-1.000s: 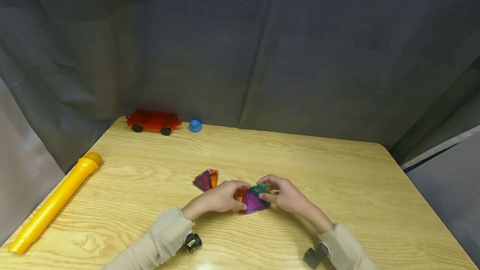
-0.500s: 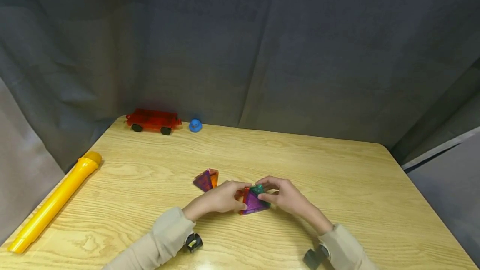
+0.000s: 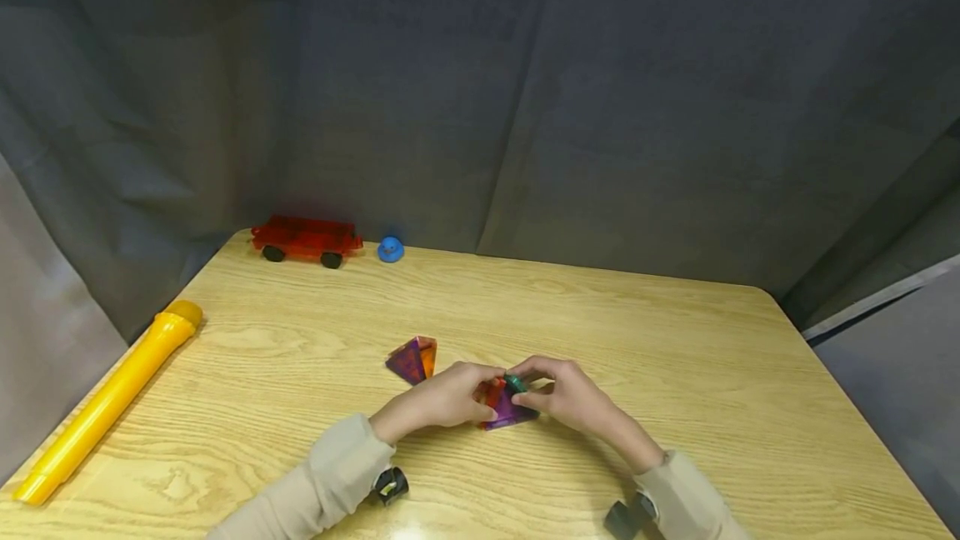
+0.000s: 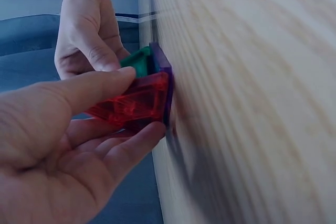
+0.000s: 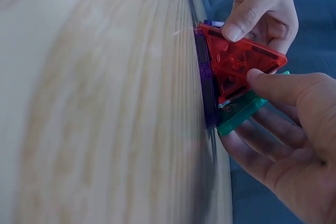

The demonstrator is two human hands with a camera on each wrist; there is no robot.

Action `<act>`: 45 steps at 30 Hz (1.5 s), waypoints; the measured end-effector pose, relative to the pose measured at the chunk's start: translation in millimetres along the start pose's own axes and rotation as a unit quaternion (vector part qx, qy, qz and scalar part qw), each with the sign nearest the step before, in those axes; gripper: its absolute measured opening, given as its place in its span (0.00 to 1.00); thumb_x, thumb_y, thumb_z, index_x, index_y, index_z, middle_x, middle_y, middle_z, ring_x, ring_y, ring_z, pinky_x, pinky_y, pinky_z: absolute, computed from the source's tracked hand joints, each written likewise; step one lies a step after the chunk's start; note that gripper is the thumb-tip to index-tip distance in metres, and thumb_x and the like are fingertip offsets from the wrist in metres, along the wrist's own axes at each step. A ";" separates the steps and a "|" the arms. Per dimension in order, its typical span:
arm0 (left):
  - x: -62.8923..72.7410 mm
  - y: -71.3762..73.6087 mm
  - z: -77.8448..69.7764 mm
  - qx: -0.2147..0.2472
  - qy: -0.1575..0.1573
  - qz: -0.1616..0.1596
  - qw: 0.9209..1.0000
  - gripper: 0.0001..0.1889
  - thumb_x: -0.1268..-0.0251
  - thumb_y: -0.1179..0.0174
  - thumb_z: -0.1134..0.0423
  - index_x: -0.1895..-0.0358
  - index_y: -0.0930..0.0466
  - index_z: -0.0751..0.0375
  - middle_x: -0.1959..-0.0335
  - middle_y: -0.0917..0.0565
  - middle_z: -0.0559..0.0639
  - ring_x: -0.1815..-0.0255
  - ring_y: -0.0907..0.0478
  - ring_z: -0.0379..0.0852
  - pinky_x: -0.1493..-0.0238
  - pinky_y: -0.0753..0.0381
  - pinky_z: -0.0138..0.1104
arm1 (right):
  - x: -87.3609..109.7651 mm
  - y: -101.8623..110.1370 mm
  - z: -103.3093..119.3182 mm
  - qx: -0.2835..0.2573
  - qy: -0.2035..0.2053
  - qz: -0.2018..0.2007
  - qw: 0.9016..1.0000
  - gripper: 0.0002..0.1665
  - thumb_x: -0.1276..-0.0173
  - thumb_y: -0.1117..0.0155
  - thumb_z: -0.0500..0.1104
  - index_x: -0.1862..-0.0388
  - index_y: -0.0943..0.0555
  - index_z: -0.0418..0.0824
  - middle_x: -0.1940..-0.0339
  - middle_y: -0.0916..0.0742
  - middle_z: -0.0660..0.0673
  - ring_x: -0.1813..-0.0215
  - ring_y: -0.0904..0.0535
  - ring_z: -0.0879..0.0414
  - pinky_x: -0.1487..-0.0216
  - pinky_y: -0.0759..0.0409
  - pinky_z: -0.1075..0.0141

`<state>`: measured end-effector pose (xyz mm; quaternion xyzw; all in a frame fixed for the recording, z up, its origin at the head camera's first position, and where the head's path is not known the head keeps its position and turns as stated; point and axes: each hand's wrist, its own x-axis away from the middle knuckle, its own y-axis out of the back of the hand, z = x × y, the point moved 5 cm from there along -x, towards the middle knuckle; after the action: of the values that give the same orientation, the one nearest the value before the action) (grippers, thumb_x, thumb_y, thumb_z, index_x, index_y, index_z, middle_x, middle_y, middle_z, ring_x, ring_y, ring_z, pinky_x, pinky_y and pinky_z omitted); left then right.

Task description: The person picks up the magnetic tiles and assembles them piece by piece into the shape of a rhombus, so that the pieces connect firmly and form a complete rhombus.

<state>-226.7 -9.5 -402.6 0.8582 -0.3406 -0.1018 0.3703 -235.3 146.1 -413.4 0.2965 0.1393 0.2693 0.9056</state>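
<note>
My left hand (image 3: 452, 397) pinches a translucent red triangular magnetic tile (image 4: 139, 100) between thumb and fingers. It stands tilted up from a purple tile (image 3: 513, 415) that lies flat on the table. On the other side, my right hand (image 3: 566, 392) pinches a green magnetic tile (image 5: 241, 113), which also leans up from the purple one. In the right wrist view the red and green tiles lean close together, and the right thumb touches the red tile. In the head view, fingers hide much of both upright tiles.
Left of my hands sits a small purple and orange tile pyramid (image 3: 414, 359). A red wheeled car base (image 3: 306, 238) and a blue toy duck (image 3: 390, 249) stand at the table's back edge. A yellow toy microphone (image 3: 108, 402) lies along the left edge.
The green tile has tipped up and leftward toward the red tile, the right fingers moving slightly left with it. The left hand has shifted a little to the right.
</note>
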 end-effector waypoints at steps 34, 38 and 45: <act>1.2 -0.6 2.6 -0.003 0.008 -0.008 1.000 0.20 0.40 0.38 0.72 0.43 0.23 0.70 0.46 0.19 0.59 0.48 0.21 0.52 0.48 0.22 0.36 | 6.6 -9.8 -3.2 -0.015 -0.013 0.091 0.996 0.31 0.34 0.36 0.45 0.34 0.30 0.40 0.37 0.24 0.40 0.34 0.32 0.38 0.38 0.37 0.38; 0.4 0.7 4.0 -0.007 0.003 -0.016 1.000 0.19 0.39 0.38 0.72 0.44 0.22 0.69 0.48 0.18 0.59 0.50 0.20 0.51 0.50 0.21 0.35 | 5.0 -8.6 -2.1 -0.007 -0.008 0.081 0.997 0.30 0.36 0.33 0.46 0.37 0.28 0.41 0.40 0.22 0.42 0.37 0.29 0.39 0.39 0.33 0.41; 0.8 4.0 1.6 -0.008 -0.003 -0.022 1.000 0.21 0.39 0.38 0.70 0.42 0.24 0.68 0.46 0.19 0.59 0.47 0.22 0.49 0.47 0.23 0.37 | 0.6 -4.7 -1.7 0.028 -0.008 0.047 0.998 0.31 0.43 0.28 0.49 0.45 0.26 0.38 0.48 0.18 0.44 0.44 0.24 0.45 0.42 0.27 0.49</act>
<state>-228.8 -12.9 -400.9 0.8619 -0.3221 -0.1153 0.3742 -233.6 144.0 -417.6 0.3304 0.1254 0.3053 0.8843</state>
